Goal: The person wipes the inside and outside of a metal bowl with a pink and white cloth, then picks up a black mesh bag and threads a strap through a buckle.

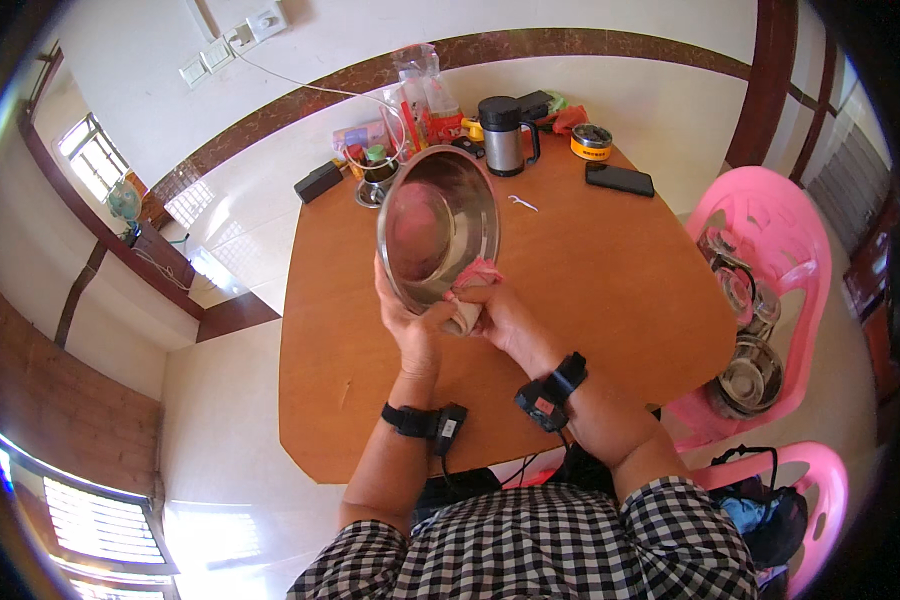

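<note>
A shiny stainless steel bowl [467, 212] is held up above the wooden table, tilted so that its inside shows. My left hand [408, 326] grips the bowl's lower left side, with the thumb toward the near edge. A pink and whitish cloth [478, 274] is bunched in my right hand [503, 312], pressed at the bowl's lower right rim. Some of the right fingers are hidden behind the cloth and bowl. Pink reflections show in the bowl's inner wall.
On the table [600, 270], a steel mug [503, 140], yellow tin [591, 142], black phone [619, 179], white floss pick [523, 203] and black case [318, 183] lie farther back. Right of the table, a pink chair [812, 250] carries metal pots [748, 380]. Another pink chair [828, 480] holds bags.
</note>
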